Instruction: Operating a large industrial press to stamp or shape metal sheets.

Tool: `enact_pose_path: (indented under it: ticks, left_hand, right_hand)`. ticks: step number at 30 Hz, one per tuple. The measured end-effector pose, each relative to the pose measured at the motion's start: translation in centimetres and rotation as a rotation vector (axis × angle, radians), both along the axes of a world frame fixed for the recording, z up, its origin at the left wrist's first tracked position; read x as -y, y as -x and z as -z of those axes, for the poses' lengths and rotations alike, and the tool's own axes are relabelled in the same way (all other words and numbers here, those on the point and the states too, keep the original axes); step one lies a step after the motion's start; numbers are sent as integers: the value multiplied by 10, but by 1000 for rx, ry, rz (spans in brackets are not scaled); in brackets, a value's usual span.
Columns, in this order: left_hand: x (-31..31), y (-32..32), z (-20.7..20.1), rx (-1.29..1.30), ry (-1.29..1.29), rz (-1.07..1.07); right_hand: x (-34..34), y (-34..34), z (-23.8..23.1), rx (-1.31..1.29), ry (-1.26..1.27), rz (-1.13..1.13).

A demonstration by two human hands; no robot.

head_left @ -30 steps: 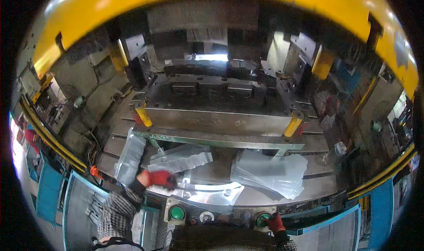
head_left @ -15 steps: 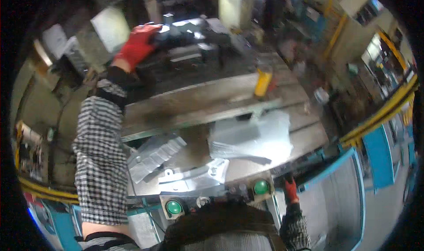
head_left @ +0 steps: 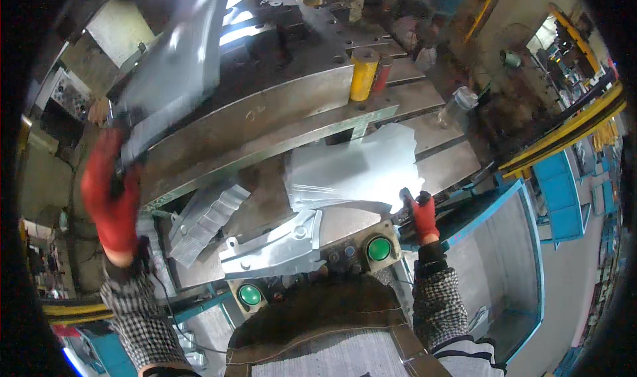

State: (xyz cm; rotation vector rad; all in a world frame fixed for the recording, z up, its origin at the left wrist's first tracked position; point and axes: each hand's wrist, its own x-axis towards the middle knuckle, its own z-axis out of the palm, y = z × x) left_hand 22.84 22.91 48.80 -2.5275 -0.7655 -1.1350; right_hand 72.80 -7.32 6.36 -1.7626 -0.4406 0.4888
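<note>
My left hand (head_left: 109, 194), in a red glove and smeared by motion, is at the lower end of a large sheet metal panel (head_left: 176, 68). The panel is tilted and blurred at the left of the dark die block (head_left: 298, 52), and the hand appears closed on its end. My right hand (head_left: 423, 216), also red-gloved, pinches the near right corner of a flat metal sheet (head_left: 355, 168) on the machine bed. Nearer to me lie a curved formed metal part (head_left: 275, 244) and a ribbed metal piece (head_left: 207, 224).
Two green push buttons (head_left: 379, 248) sit along the bed's front edge. A yellow cylinder (head_left: 363, 75) and a red one (head_left: 382, 74) stand by the die. A clear jar (head_left: 458, 104) is at the right. A blue-framed bin (head_left: 497, 257) stands at my right.
My left hand has come back from the die toward me, and the panel now shows beside the die. My right hand has moved up from the bin side to the flat sheet's corner.
</note>
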Motion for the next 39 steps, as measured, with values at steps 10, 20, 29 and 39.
enact_pose_path:
  ticks: [10, 20, 29, 39]
  left_hand:
    - [173, 55, 196, -374, 752, 75]
    - [184, 37, 283, -539, 722, 55]
    - [165, 39, 274, -314, 894, 222]
    - [146, 6, 172, -139, 606, 135]
  right_hand:
    - [-38, 31, -82, -367, 265, -195]
    - [3, 21, -39, -397, -1, -173]
    - [42, -21, -46, -86, 92, -208]
    - [62, 0, -216, 947, 14, -336]
